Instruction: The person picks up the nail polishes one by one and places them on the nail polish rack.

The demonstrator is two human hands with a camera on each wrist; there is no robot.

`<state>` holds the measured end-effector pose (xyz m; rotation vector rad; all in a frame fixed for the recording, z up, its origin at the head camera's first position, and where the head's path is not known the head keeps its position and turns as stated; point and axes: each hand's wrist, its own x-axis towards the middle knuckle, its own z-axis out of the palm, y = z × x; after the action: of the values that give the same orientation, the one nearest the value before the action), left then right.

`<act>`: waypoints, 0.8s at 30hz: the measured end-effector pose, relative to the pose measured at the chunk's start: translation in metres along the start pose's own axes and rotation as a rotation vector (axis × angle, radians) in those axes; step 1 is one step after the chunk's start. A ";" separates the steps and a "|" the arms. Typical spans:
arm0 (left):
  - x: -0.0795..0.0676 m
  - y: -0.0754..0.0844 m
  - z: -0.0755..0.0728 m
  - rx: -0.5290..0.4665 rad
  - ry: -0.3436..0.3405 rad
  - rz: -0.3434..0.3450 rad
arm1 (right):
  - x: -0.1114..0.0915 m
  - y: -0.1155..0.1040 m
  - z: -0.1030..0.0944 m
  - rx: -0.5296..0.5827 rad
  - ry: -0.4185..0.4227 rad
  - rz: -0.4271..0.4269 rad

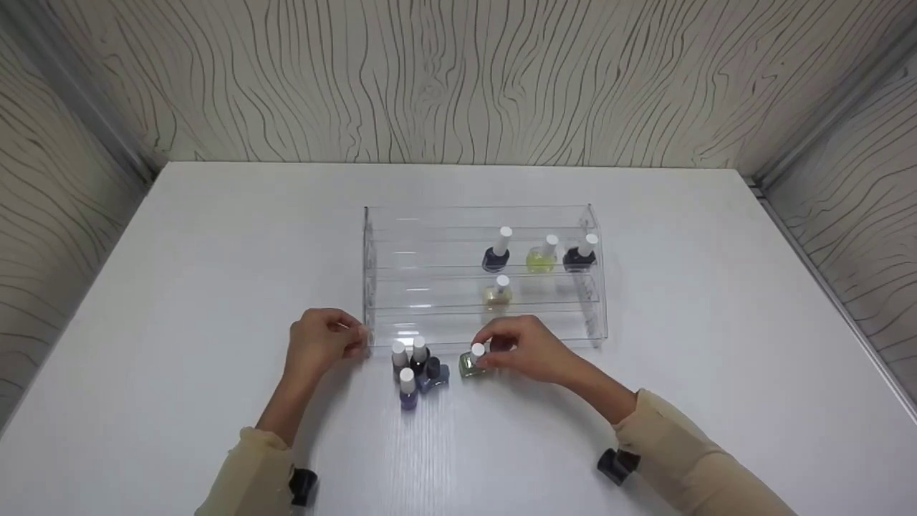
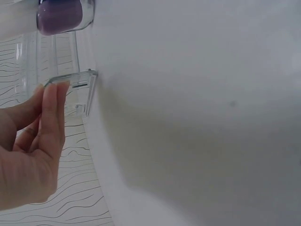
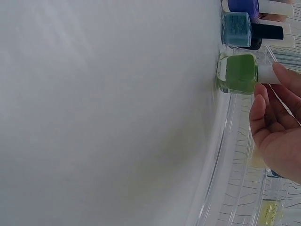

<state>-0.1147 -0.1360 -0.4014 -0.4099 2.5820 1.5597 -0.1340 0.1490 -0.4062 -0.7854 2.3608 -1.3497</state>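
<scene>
My right hand [image 1: 526, 349] pinches the white cap of a green nail polish bottle [image 3: 241, 73], which stands upright close to the front of a clear tiered rack [image 1: 390, 287]. At the rack's front left corner, my left hand [image 1: 320, 342] pinches the edge of its side panel between thumb and fingers, as the left wrist view shows. Between the hands is a cluster of bottles: a purple one [image 1: 408, 398], a blue one with a dark cap [image 1: 435, 378], and two white-capped dark ones, partly hidden.
On a rear tier stand a dark blue bottle [image 1: 495, 259], a yellow one [image 1: 541, 261] and a black one [image 1: 579, 259]. A pale cream bottle [image 1: 497, 295] sits one tier lower. A patterned wall [image 1: 430, 86] rises behind the white table [image 1: 215, 236].
</scene>
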 end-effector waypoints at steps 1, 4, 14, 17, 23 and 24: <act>0.000 0.000 0.000 0.001 0.001 0.001 | 0.000 0.000 0.000 0.001 0.001 0.000; 0.000 0.000 0.000 0.002 0.003 0.001 | 0.000 0.001 0.001 0.003 0.003 0.002; 0.000 -0.001 0.000 -0.006 0.009 0.011 | -0.001 -0.001 0.001 0.017 0.012 0.018; 0.000 -0.001 0.000 -0.012 0.007 0.016 | -0.002 -0.007 0.001 0.012 0.005 0.026; -0.001 0.000 0.000 -0.011 0.009 0.015 | -0.004 -0.025 -0.002 -0.010 -0.006 0.013; -0.001 0.000 0.000 -0.009 0.011 0.015 | -0.004 -0.025 -0.002 -0.011 -0.004 0.010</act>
<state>-0.1138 -0.1361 -0.4011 -0.4022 2.5928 1.5788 -0.1237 0.1427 -0.3840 -0.7776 2.3679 -1.3319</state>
